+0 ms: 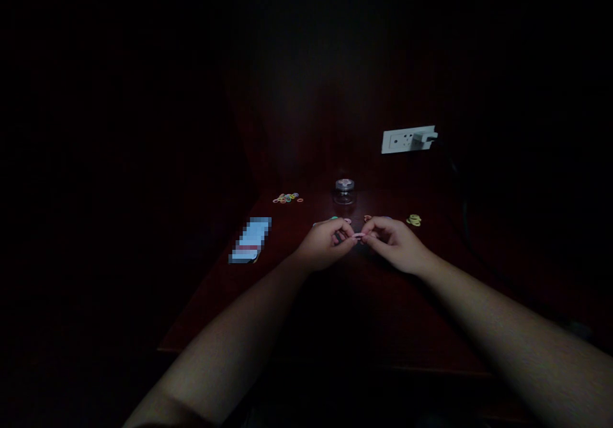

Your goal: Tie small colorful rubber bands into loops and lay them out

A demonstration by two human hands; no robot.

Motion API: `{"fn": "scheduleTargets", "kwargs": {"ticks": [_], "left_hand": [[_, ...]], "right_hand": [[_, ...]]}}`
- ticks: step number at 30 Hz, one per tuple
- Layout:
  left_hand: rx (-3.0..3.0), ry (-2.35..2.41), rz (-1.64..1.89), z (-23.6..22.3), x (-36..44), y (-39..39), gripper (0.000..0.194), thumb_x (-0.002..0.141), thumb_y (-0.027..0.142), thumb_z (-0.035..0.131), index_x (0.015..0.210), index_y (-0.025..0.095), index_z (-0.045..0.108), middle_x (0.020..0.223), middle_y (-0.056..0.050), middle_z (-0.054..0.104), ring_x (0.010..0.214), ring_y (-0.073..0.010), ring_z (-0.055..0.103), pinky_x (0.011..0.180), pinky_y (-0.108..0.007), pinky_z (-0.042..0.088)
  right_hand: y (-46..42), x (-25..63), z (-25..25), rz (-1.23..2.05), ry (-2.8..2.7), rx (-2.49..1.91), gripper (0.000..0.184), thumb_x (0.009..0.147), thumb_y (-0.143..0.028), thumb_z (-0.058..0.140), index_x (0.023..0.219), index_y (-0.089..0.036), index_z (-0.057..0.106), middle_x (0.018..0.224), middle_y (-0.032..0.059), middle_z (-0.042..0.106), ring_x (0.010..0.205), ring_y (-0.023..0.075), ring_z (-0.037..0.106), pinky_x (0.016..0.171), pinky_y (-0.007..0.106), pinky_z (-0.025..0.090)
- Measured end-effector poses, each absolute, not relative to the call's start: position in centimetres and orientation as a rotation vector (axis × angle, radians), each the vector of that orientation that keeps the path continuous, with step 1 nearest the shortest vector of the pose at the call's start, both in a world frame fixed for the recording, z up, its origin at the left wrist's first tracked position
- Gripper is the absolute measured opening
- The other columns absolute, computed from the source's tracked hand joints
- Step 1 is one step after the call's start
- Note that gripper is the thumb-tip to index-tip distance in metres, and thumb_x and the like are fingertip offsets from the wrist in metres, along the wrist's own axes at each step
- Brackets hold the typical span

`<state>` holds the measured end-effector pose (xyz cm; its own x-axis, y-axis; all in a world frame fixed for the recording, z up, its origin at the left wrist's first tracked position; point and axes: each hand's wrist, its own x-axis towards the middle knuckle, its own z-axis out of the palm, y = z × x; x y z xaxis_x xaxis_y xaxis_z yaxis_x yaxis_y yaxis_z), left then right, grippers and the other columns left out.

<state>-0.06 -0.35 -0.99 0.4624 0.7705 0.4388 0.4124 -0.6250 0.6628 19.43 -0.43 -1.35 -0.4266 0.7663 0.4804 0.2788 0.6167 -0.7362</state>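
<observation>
- head-worn view, from above the counter [412, 326];
- facing forward and down, wall socket [401, 140] beyond;
- fairly near; left hand [328, 244] and right hand [396, 244] central

Over a dark red desk [345, 313], the left hand [325, 243] and right hand [395, 243] pinch a pink ring [359, 235] between their fingers [345, 244]. Other rings [368, 218] show partly behind the hands. Yellow rings [414, 221] lie piled just past the right hand; mixed rings [286, 197] lie farther back at left, a phone [250, 239] with a pixelated screen nearer. Beyond the hands stands a clear jar [345, 193]. At right, a plug [422, 138] sits in a wall socket [395, 141].
</observation>
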Motion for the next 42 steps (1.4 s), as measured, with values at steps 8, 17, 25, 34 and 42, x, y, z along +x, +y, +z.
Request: {"fn": "scheduleTargets", "kwargs": {"ticks": [8, 17, 25, 34, 42], "left_hand": [[2.237, 0.982, 1.017, -0.88, -0.27, -0.33, 0.018, 0.082, 0.031, 0.055, 0.082, 0.013, 0.058, 0.075, 0.000, 0.057, 0.060, -0.0072, 0.046, 0.056, -0.018, 0.038], [2.245, 1.002, 1.103, -1.03, 0.06, -0.21, 0.016, 0.082, 0.029, 0.057, 0.085, 0.014, 0.060, 0.077, -0.001, 0.060, 0.063, -0.0080, 0.048, 0.058, -0.019, 0.040], [2.226, 0.988, 1.120, -1.13, 0.08, -0.03, 0.018, 0.080, 0.026, 0.059, 0.092, 0.014, 0.062, 0.083, -0.004, 0.064, 0.070, -0.0096, 0.056, 0.060, -0.020, 0.043], [2.180, 1.017, 1.127, -1.18, 0.10, -0.01, 0.018, 0.082, 0.027, 0.057, 0.090, 0.013, 0.063, 0.079, -0.002, 0.064, 0.061, -0.0069, 0.052, 0.055, -0.017, 0.042], [2.108, 1.088, 1.177, -1.03, 0.20, 0.02, 0.012, 0.081, 0.023, 0.058, 0.084, 0.013, 0.064, 0.077, -0.003, 0.067, 0.062, -0.0082, 0.057, 0.059, -0.020, 0.046]], "right_hand": [[0.08, 19.73, -1.62, 0.672, -1.904, -0.892, 0.017, 0.086, -0.032, 0.054, 0.079, -0.017, 0.057, 0.066, 0.0004, 0.055, 0.060, 0.0136, 0.051, 0.055, 0.025, 0.039], [-0.52, 19.10, -0.98, 0.690, -1.896, -0.898, 0.018, 0.085, -0.034, 0.055, 0.078, -0.017, 0.057, 0.065, 0.0009, 0.056, 0.058, 0.0135, 0.051, 0.054, 0.025, 0.040], [-0.39, 19.07, -1.31, 0.812, -1.858, -0.862, 0.022, 0.085, -0.038, 0.056, 0.082, -0.017, 0.057, 0.062, -0.0005, 0.055, 0.055, 0.0122, 0.051, 0.051, 0.024, 0.040], [-0.36, 19.24, -1.32, 0.823, -1.894, -0.821, 0.021, 0.084, -0.037, 0.057, 0.082, -0.017, 0.058, 0.068, 0.0009, 0.055, 0.058, 0.0121, 0.051, 0.052, 0.024, 0.042], [-0.71, 19.21, -1.03, 0.847, -1.920, -0.791, 0.016, 0.086, -0.031, 0.052, 0.087, -0.017, 0.059, 0.073, 0.0026, 0.059, 0.058, 0.0121, 0.054, 0.054, 0.025, 0.044]]}}
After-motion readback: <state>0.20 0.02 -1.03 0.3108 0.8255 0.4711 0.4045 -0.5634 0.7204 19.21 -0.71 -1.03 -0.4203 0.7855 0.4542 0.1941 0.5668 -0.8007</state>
